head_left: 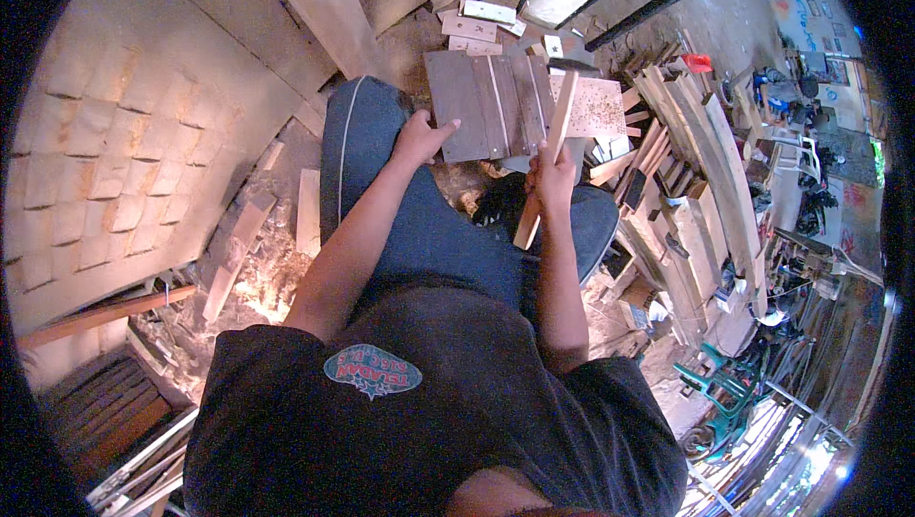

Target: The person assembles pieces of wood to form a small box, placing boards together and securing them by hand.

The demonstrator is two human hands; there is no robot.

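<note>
A dark brown wooden panel (pixel 465 102) with a pale strip along it lies in front of my knees. My left hand (pixel 422 140) is closed on its near left corner, thumb on the top face; the other fingers are partly hidden. In my right hand (pixel 552 180) is a long pale wooden strip (pixel 562 115), gripped near its middle and held upright at a slant by the panel's right side. Right of the panel lies a light board dotted with holes (pixel 596 105). Small pale wood blocks (pixel 472 29) with holes are piled beyond the panel.
Long timber beams (pixel 701 155) and offcuts are stacked to the right. A green plastic chair (pixel 710 369) stands at the lower right. Loose wood pieces (pixel 238 241) and shavings lie on the floor at left, beside a textured wall (pixel 105 164). Dark metal bars (pixel 667 2) cross the far side.
</note>
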